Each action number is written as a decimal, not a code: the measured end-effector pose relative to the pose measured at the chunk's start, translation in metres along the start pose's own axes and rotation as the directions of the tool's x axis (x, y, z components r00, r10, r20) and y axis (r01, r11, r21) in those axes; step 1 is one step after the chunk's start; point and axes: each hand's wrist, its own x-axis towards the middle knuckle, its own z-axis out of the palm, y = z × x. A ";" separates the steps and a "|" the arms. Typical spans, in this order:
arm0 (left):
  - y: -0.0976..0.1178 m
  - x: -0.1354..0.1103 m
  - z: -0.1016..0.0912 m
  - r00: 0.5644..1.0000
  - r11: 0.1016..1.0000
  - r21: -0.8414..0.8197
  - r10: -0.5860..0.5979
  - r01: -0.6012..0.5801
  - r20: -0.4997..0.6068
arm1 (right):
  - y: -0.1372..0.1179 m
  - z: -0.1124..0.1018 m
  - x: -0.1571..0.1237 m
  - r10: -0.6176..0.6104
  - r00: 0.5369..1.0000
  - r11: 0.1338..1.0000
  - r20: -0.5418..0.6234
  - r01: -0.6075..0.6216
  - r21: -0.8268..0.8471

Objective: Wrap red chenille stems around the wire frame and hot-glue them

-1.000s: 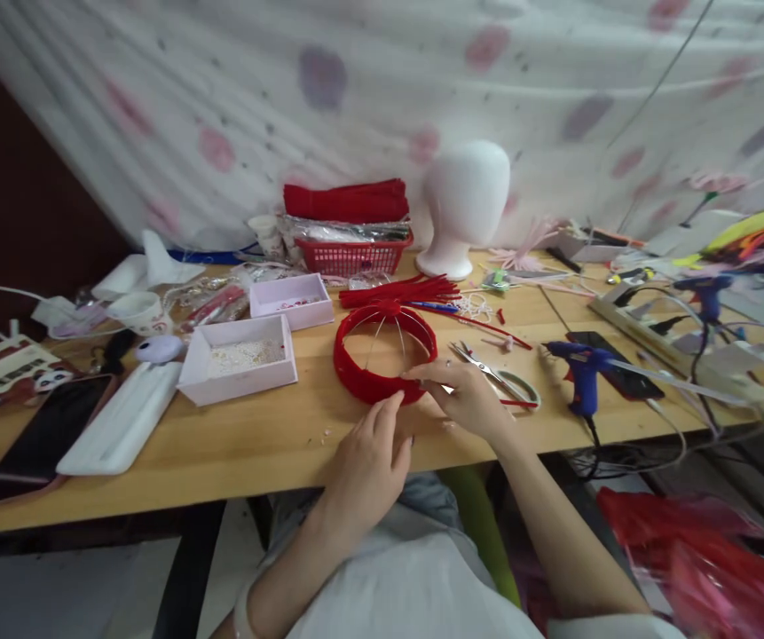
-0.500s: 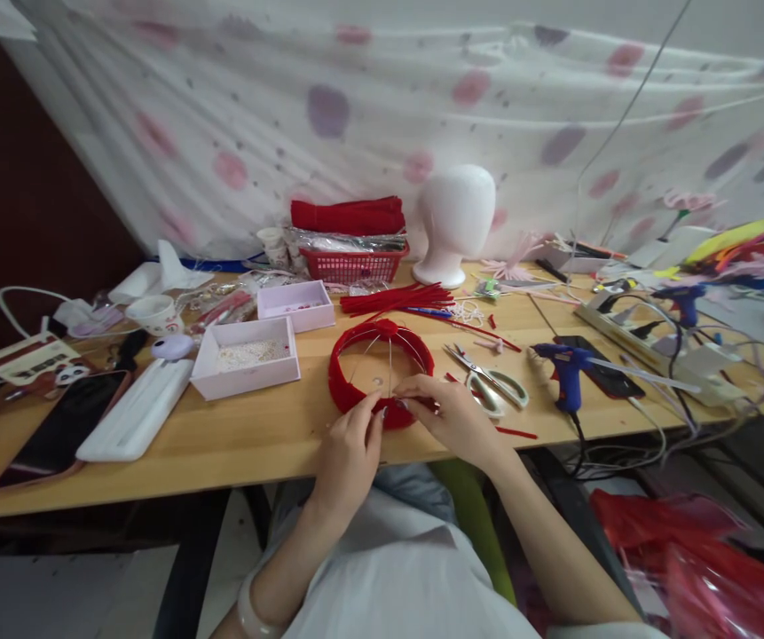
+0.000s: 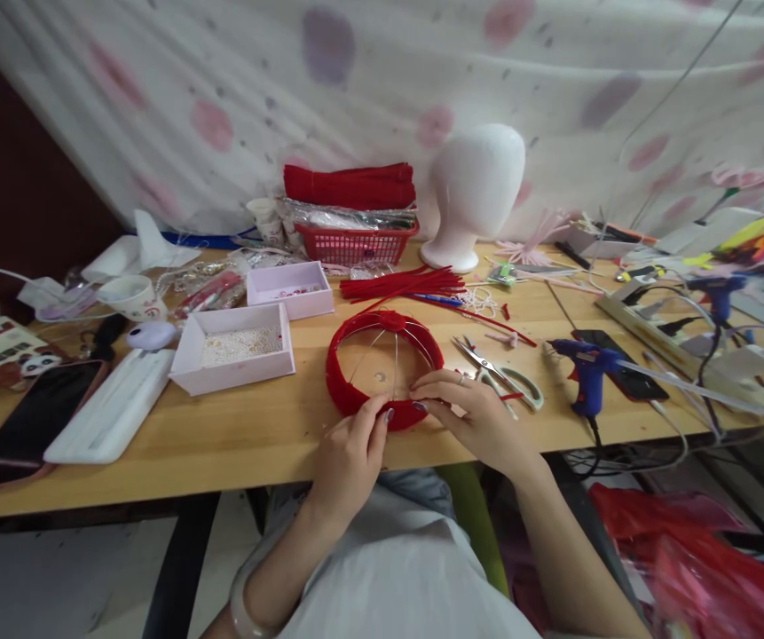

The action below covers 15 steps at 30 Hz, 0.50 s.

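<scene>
A red ring-shaped headpiece frame (image 3: 348, 351) with thin wires across it lies on the wooden table (image 3: 222, 444), close to the front edge. My left hand (image 3: 350, 457) pinches its near rim with thumb and fingertips. My right hand (image 3: 478, 417) has its fingers closed on the same rim, just to the right. Scissors (image 3: 501, 373) with pale green handles lie right beside my right hand. A bundle of red pipe cleaners (image 3: 401, 284) lies behind the ring.
Two white boxes (image 3: 235, 348) of beads, a long white case (image 3: 106, 417) and a dark phone (image 3: 26, 426) lie at the left. A blue glue gun (image 3: 587, 368) and cables lie at the right. A red basket (image 3: 355, 244) and a white foam head (image 3: 475, 191) stand at the back.
My left hand came up from the table's front edge to the ring's near rim and pinched it. My right hand stayed on the rim. The camera view shifted a little.
</scene>
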 end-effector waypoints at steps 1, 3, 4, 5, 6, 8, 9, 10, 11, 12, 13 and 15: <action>0.000 0.001 -0.001 1.000 1.000 -0.008 -0.017 0.017 0.012 | 0.000 0.000 -0.001 0.001 1.000 1.000 -0.009 -0.001 -0.004; 0.001 0.005 -0.003 0.999 0.999 -0.026 -0.034 0.035 0.028 | -0.002 -0.003 -0.003 0.007 0.999 1.000 -0.042 -0.009 -0.030; 0.000 0.007 -0.005 0.999 0.999 -0.037 -0.037 0.038 0.037 | -0.002 -0.007 -0.005 0.015 0.998 0.998 -0.062 -0.018 -0.052; 0.000 0.010 -0.008 0.998 0.998 -0.049 -0.042 0.045 0.054 | -0.003 -0.012 -0.009 0.032 0.996 0.996 -0.080 -0.039 -0.082; -0.001 0.012 -0.010 0.996 0.997 -0.063 -0.050 0.054 0.076 | -0.004 -0.018 -0.014 0.058 0.993 0.991 -0.103 -0.070 -0.117; -0.005 0.017 -0.015 0.991 0.993 -0.095 -0.063 0.075 0.122 | -0.004 -0.036 -0.031 0.140 0.975 0.964 -0.175 -0.175 -0.199; -0.007 0.018 -0.018 0.988 0.990 -0.113 -0.065 0.081 0.137 | -0.003 -0.047 -0.042 0.189 0.955 0.940 -0.231 -0.244 -0.240; -0.009 0.019 -0.020 0.988 0.988 -0.131 -0.060 0.079 0.144 | -0.002 -0.058 -0.055 0.241 0.922 0.903 -0.303 -0.328 -0.277; -0.011 0.019 -0.021 0.988 0.986 -0.148 -0.052 0.074 0.145 | -0.001 -0.069 -0.069 0.291 0.885 0.850 -0.363 -0.413 -0.326; -0.013 0.018 -0.022 0.988 0.984 -0.161 -0.047 0.071 0.148 | 0.000 -0.079 -0.084 0.343 0.851 0.781 -0.397 -0.493 -0.383; -0.014 0.017 -0.022 0.988 0.983 -0.173 -0.040 0.066 0.148 | 0.001 -0.088 -0.099 0.415 0.811 0.695 -0.413 -0.576 -0.431; -0.015 0.015 -0.022 0.990 0.980 -0.190 -0.026 0.053 0.142 | 0.003 -0.105 -0.130 0.469 0.722 0.539 -0.509 -0.691 -0.482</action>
